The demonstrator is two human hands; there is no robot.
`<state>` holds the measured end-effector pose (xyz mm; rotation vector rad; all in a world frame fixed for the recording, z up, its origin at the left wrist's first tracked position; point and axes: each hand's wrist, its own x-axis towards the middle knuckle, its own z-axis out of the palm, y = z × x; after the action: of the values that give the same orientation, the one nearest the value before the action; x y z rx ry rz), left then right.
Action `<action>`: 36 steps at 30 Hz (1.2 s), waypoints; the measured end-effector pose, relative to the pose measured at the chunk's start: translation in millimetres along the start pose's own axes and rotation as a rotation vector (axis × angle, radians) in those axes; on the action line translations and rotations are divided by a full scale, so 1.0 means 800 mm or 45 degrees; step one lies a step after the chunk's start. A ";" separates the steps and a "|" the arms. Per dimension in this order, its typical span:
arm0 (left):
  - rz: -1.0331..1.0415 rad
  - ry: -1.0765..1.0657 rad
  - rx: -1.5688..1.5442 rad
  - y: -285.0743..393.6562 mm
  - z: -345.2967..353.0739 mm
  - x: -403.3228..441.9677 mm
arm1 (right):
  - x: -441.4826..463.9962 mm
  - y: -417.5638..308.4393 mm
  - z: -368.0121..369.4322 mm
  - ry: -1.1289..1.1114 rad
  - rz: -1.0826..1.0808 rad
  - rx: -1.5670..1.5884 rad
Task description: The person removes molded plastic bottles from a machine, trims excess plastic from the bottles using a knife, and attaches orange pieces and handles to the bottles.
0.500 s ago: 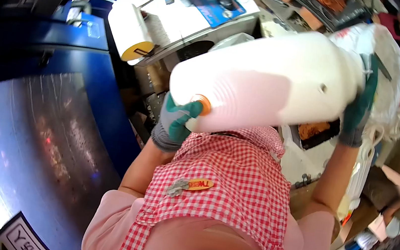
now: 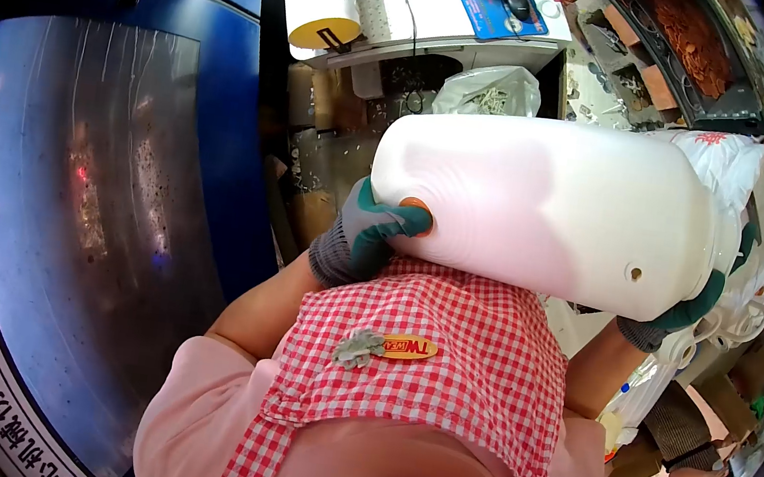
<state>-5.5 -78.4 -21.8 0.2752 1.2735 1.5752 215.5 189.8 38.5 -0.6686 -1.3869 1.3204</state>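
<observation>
Large white plastic cylinder-shaped container with an orange round fitting is lying sideways, centre toward 3 o'clock, before the apron. Left hand, grey-green glove, is gripping its 9 o'clock end, thumb at the fitting; right hand, matching glove, is clasping the opposite end. Wall is showing a pinkish patch; contents unclear. 1 o'clock: clear plastic bag is holding pale bits. 2 o'clock: black tray is holding reddish-brown pieces.
</observation>
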 end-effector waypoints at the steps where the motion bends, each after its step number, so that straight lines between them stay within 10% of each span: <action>1: 0.043 -0.021 -0.057 -0.001 -0.001 0.000 | 0.001 0.006 -0.002 0.070 0.000 -0.124; 14: 0.054 0.111 -0.074 -0.014 -0.017 -0.001 | -0.004 0.029 0.008 -0.018 0.170 0.255; 17: -0.017 0.115 0.226 0.014 -0.014 -0.011 | 0.003 0.057 -0.002 -0.059 -0.010 -0.326; 24: -0.034 0.124 0.245 0.025 -0.007 -0.015 | 0.010 0.079 -0.011 0.093 0.445 0.271; 32: -0.008 0.125 0.348 0.009 -0.018 -0.011 | 0.015 0.098 -0.002 -0.118 -0.152 -0.415; 36: -0.297 0.086 -0.505 0.040 -0.004 -0.004 | 0.041 0.111 -0.003 0.007 0.500 0.380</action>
<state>-24.6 -79.7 4.6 -0.1729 0.9748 1.6019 185.4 240.8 -35.3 -0.7612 -1.0528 1.7911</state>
